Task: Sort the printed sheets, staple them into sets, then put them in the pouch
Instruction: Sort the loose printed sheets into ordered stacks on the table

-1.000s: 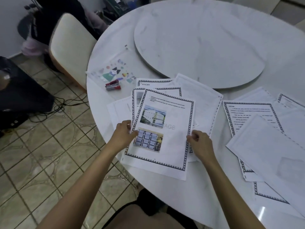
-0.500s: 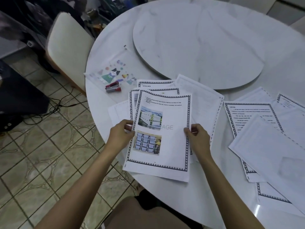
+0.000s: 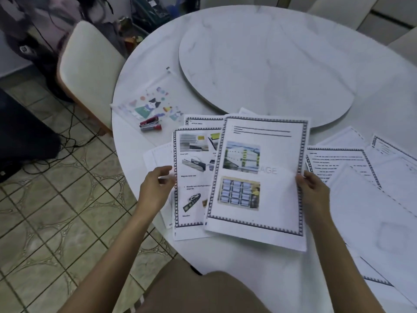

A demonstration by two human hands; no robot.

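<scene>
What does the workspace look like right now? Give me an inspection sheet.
Surface: round white marble table with a raised turntable in the middle.
Job's things: top sheet with two photos; second sheet uncovered beside it; more printed sheets spread to the right; red stapler lying on the patterned pouch.
Clutter: nothing seen.
Grippers: right hand pinches the top sheet's right edge; left hand at the second sheet's left edge, grip unclear.
Cables: black cables on the floor tiles.
Surroundings: cream chair at the table's left; dark bags behind it.
</scene>
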